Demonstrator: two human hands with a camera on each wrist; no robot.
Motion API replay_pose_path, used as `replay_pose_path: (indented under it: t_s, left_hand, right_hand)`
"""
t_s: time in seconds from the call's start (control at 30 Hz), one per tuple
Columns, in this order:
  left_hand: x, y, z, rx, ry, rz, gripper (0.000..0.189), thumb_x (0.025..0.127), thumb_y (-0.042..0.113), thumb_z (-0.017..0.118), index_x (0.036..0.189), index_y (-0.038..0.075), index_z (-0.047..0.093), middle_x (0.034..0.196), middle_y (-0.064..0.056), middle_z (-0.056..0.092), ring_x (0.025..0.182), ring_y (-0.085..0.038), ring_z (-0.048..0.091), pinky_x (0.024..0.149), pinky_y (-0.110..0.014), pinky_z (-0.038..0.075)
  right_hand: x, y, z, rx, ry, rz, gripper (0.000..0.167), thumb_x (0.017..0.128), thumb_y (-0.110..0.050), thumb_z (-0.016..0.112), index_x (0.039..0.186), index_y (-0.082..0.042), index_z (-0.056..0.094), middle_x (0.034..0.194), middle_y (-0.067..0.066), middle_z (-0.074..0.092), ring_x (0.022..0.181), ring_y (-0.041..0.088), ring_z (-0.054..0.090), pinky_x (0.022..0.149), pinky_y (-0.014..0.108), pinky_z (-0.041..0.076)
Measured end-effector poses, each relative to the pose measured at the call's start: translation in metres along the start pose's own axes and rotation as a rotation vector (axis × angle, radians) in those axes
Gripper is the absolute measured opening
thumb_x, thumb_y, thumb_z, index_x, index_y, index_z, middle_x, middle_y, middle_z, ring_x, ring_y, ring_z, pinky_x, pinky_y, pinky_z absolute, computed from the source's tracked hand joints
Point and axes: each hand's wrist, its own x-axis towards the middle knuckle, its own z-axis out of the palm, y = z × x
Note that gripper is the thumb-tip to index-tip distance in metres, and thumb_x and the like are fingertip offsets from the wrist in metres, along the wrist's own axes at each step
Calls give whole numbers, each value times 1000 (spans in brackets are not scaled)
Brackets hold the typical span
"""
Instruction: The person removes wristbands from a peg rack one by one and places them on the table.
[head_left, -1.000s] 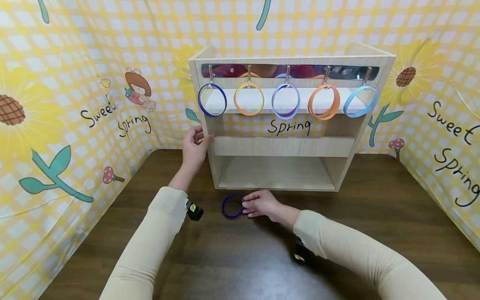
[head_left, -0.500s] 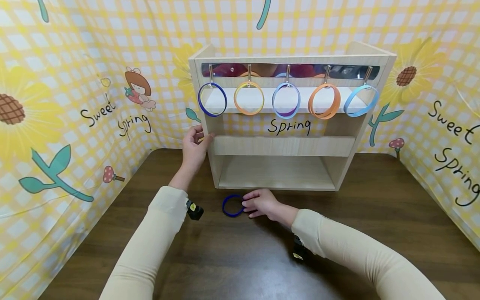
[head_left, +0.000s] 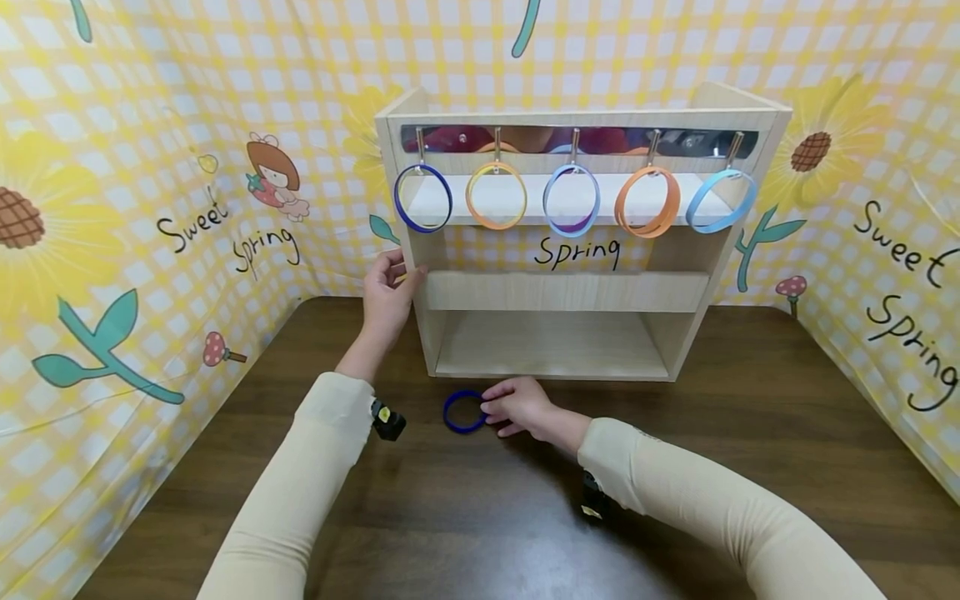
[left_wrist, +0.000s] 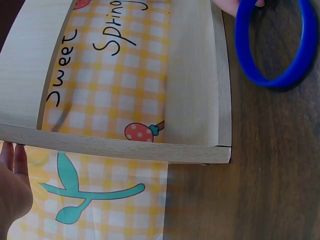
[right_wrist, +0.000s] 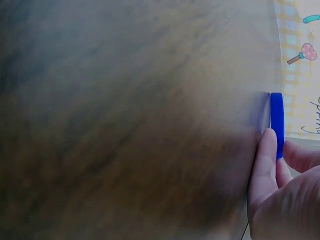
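Note:
My right hand (head_left: 522,407) pinches a dark blue silicone wristband (head_left: 447,419) by its right side, low in front of the wooden shelf (head_left: 566,292). In the right wrist view the wristband (right_wrist: 277,117) appears edge-on between the thumb and fingers. From the left wrist view, its round loop (left_wrist: 277,82) shows against the brown table. My left hand (head_left: 387,302) holds the left side panel of the shelf, thumb at its front edge and fingers along the outer side. The fingertips (left_wrist: 20,160) meet the panel's edge in the left wrist view.
A metal strip (head_left: 540,140) with several hooks runs across the shelf top. Wristbands hang from them: dark blue (head_left: 397,208), yellow-orange (head_left: 471,208), pale blue (head_left: 547,210), orange (head_left: 670,204) and light blue (head_left: 697,221). Checked cloth (head_left: 187,108) surrounds the brown table (head_left: 480,508).
My right hand stays almost in place, with a very slight shift left and the wristband still in its fingers. My left hand keeps its place at the shelf's side.

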Motion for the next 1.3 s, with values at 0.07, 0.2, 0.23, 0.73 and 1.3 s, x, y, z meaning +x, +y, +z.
replay_pose_path:
  t_s: [0.07,0.2,0.23,0.73,1.3]
  left_hand:
    - [0,-1,0,-2,-2,6,38,88,-1,64,121,-15,52,114,-28,58,94,-12,60,77,-24,50]
    - [1,-3,0,-9,-5,22,38,88,-1,64,121,-15,52,116,-30,56,94,-11,60,78,-24,50]
    - [1,-3,0,-9,-4,24,38,88,-1,64,121,-15,52,115,-27,58,94,-11,60,78,-23,50]
    - [0,-2,0,-19,2,30,37,87,-3,63,120,-16,52,107,-17,61,93,-11,61,78,-24,50]
    - [1,-2,0,-8,0,20,36,87,-3,64,119,-14,53,96,2,61,91,-11,61,75,-23,50]
  right_hand:
    - [-1,0,0,-1,3,-3,25,89,0,67,112,7,65,91,12,70,83,25,70,59,35,57]
    - [-2,-1,0,3,8,-2,25,89,0,67,112,7,65,90,13,70,83,25,69,60,36,57]
    - [-2,-1,0,5,9,0,25,89,0,67,112,7,65,90,13,70,82,25,69,60,36,57]
    - [-9,-3,-10,-2,-13,-88,27,91,-2,64,116,9,62,108,22,67,90,29,69,70,39,57]
    - [-38,-27,-50,52,55,-206,31,91,-2,66,119,9,61,113,25,63,101,37,64,78,41,56]
